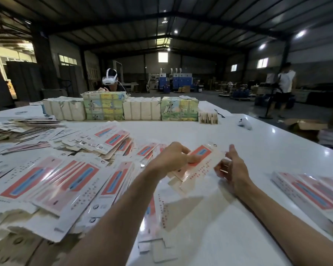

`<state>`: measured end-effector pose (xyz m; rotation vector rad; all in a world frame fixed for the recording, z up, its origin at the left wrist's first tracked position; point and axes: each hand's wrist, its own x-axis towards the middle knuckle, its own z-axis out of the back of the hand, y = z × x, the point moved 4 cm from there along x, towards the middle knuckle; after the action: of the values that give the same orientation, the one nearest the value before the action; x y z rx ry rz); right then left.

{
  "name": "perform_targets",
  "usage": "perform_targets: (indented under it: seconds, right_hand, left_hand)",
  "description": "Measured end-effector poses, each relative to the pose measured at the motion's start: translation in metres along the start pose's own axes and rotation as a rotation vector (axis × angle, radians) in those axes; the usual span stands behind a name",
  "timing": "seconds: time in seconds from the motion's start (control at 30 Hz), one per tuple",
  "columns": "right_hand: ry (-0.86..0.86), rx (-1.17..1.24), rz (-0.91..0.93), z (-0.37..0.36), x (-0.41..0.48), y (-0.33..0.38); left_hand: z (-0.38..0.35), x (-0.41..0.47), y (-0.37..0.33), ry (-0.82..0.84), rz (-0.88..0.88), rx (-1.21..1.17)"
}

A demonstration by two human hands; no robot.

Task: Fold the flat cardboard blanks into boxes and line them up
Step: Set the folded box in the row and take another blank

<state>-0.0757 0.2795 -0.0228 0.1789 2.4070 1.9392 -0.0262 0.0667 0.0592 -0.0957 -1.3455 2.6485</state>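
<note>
Holding a blank (200,167) mid-frame above the table (258,143), left hand (171,158) fingers clamped over its upper edge, right hand (235,170) fingers curled against its right end, thumb raised, pile (46,179) left, boxes (311,194) lower right

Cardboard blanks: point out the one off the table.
The blank gripped by the left hand and right hand, lifted in mid-air; the others lie on the table, most in the heap at left.

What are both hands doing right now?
Left hand: grips the cardboard blank from above.
Right hand: holds the same blank's right end, curled round it.
</note>
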Motion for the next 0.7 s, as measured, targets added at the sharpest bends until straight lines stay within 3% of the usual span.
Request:
perform_targets:
  seconds: [0.07, 0.3, 0.4, 0.47, 0.6, 0.7]
  right_hand:
    - [-0.012, 0.082, -0.088, 0.003, 0.003, -0.002]
    - [0.073, -0.110, -0.016, 0.005, 0.007, -0.003]
    - [0.058, -0.029, -0.027, 0.008, 0.010, -0.002]
    - [0.047, 0.085, -0.050, 0.010, 0.009, -0.003]
    - [-0.053, 0.261, -0.058, 0.008, 0.001, 0.001]
    - [-0.058, 0.238, -0.020, 0.007, -0.001, 0.003]
  left_hand:
    - [-0.022, 0.009, 0.011, 0.069, 0.041, -0.033]
    - [-0.046, 0.009, 0.050, 0.216, 0.156, -0.343]
    - [-0.047, 0.006, 0.055, 0.289, 0.257, -0.782]
    - [-0.050, 0.005, 0.057, 0.263, 0.213, -0.914]
    - [-0.059, 0.002, 0.048, 0.280, -0.135, -0.678]
    - [-0.066, -0.002, 0.045, 0.273, -0.248, -0.534]
